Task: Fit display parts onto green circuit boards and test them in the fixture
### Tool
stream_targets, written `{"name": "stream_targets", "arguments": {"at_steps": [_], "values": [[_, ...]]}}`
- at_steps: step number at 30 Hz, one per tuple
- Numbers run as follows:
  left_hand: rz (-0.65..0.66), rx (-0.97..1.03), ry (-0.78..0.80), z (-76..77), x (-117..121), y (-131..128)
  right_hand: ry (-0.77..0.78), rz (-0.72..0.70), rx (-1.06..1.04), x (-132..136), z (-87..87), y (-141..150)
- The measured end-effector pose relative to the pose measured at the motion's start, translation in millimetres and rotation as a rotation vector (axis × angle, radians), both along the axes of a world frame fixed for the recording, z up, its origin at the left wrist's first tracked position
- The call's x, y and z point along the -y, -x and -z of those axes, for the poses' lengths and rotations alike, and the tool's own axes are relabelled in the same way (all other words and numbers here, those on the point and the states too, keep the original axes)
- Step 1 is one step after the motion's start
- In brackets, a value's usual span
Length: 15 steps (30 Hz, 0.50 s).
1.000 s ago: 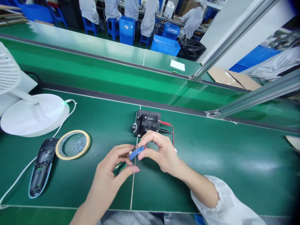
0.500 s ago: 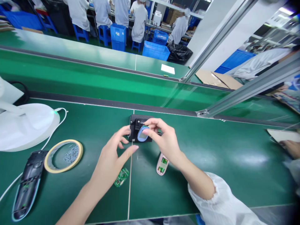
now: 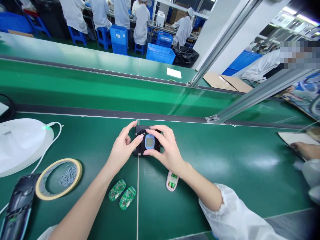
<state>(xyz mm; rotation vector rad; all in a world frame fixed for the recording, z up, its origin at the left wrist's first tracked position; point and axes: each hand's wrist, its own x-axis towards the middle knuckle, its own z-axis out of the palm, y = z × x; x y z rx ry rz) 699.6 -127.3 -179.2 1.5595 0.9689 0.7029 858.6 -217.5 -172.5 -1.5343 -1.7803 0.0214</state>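
A small blue device with a grey screen (image 3: 150, 142) lies face up on a black fixture (image 3: 139, 151) on the bench. My right hand (image 3: 170, 145) spans the device from the right, index finger at its top edge and thumb at its lower edge. On the left side of the fixture, my left hand (image 3: 122, 145) grips it, with the thumb over its face and the index finger at its upper corner. Two green circuit boards (image 3: 127, 197) lie below my left hand. A pink handheld casing with batteries (image 3: 172, 181) rests under my right wrist.
At the left, a tape roll (image 3: 79, 170) encloses loose screws (image 3: 68, 175). Beside it are a dark electric screwdriver-like tool (image 3: 21, 196) and a white lamp base (image 3: 25, 143) with a cable. A metal frame post (image 3: 225, 40) rises behind. Another person's hand (image 3: 306, 150) is far right.
The blue device, tilted in my right fingers before, now lies flat on the fixture. My left hand has closed in on the fixture. The view shifted, and a second circuit board shows.
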Motion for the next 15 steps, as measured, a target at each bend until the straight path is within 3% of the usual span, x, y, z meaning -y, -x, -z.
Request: {"name": "stream_targets", "arguments": {"at_steps": [4, 15], "values": [[0.038, 0.02, 0.039, 3.2, 0.0, 1.9, -0.01, -0.107, -0.076, -0.4, 4.8, -1.5], [0.062, 0.028, 0.08, 11.7, -2.1, -2.4, 0.062, -0.025, -0.249, -4.1, 16.2, 0.7]]}}
